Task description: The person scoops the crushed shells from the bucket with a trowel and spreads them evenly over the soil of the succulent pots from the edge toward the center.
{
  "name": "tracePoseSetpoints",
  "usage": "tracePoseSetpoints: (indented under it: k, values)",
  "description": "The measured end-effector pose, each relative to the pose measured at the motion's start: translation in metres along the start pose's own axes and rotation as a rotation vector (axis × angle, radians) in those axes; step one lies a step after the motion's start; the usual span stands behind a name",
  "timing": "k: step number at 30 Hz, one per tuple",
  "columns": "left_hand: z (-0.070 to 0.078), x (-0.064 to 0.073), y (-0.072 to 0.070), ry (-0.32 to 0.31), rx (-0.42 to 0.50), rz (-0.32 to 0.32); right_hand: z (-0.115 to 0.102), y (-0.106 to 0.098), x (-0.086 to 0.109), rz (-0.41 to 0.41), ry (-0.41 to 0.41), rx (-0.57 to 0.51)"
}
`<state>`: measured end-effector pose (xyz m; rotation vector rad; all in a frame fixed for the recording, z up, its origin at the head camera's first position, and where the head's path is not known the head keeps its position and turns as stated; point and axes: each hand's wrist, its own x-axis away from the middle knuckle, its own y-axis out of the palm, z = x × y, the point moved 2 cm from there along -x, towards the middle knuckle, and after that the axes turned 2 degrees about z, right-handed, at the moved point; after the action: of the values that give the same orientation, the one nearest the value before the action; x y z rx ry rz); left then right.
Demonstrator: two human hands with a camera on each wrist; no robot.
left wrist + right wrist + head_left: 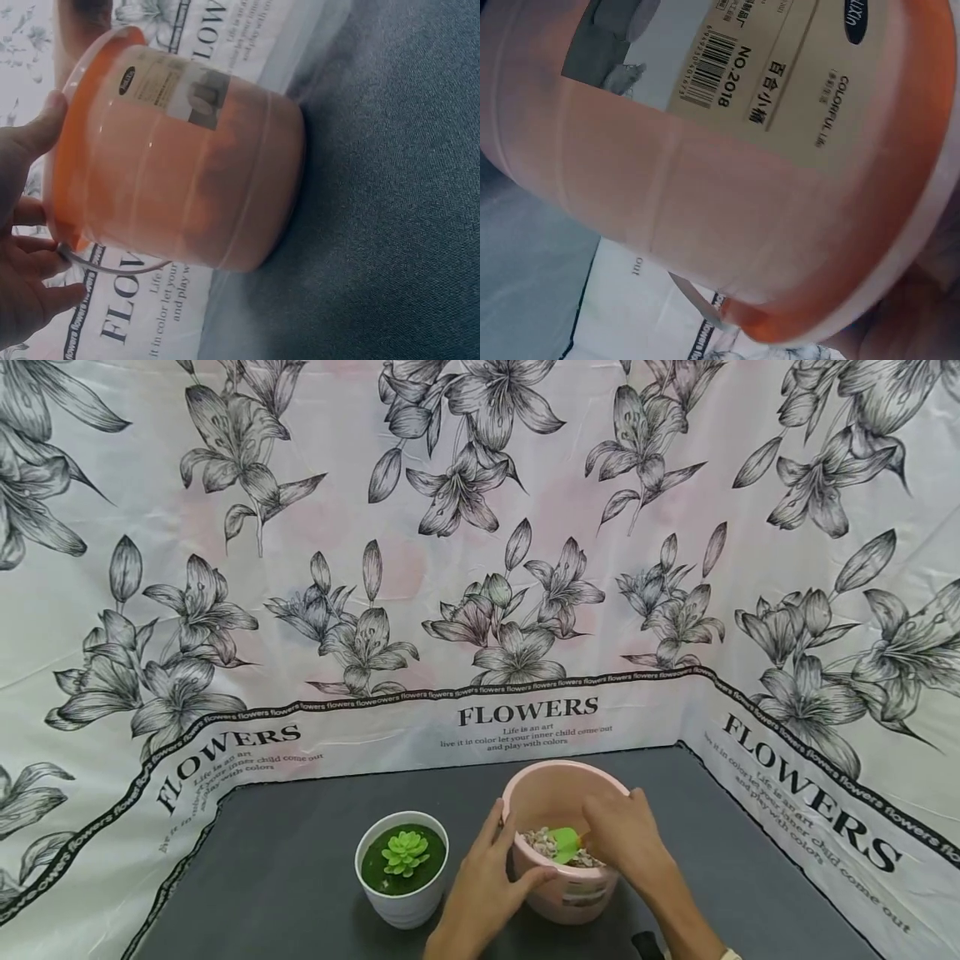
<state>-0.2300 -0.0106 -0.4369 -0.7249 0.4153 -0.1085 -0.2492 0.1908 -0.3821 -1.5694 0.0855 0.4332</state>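
A pink plastic bucket (546, 903) stands upright on the dark table, with pale gravel (538, 841) in its bottom. My left hand (483, 887) steadies it at the left rim, thumb on the near side and fingers farther round. Reaching over the right side into the bucket, my right hand (626, 842) grips a small green shovel (565, 843) whose blade lies in the gravel. Most of the shovel's handle is hidden by that hand. The left wrist view shows the bucket's label (172, 88) and its thin bail handle (120, 268) hanging near my left fingers.
Left of the bucket stands a white pot (405, 907) with a green succulent (406, 853) on dark green filling. A small black object (647, 945) lies by my right forearm. Flower-printed cloth (405, 735) encloses the dark table (285, 860) at the back and sides.
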Motion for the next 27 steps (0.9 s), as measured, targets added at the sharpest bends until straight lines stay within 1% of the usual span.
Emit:
tracePoseSetpoints:
  k: [3, 6, 10, 16, 22, 27]
  values:
    - [-0.001, 0.002, -0.002, -0.015, 0.006, 0.003, -0.001, -0.004, 0.002, 0.059, 0.002, 0.02]
    - [-0.002, 0.003, -0.004, -0.025, -0.001, 0.011, -0.002, -0.013, 0.003, 0.083, 0.021, 0.023]
    - [-0.001, 0.002, -0.003, -0.017, -0.011, 0.014, 0.004, -0.029, 0.005, 0.075, 0.067, 0.008]
    - [0.0, 0.001, 0.003, -0.023, -0.005, 0.015, 0.016, -0.05, 0.015, 0.065, 0.113, -0.04]
    - [0.0, 0.0, 0.002, -0.042, -0.009, 0.027, 0.021, -0.068, 0.02, 0.087, 0.132, -0.046]
    - [0.0, 0.0, 0.004, -0.034, -0.015, 0.044, 0.026, -0.08, 0.024, 0.068, 0.135, -0.079]
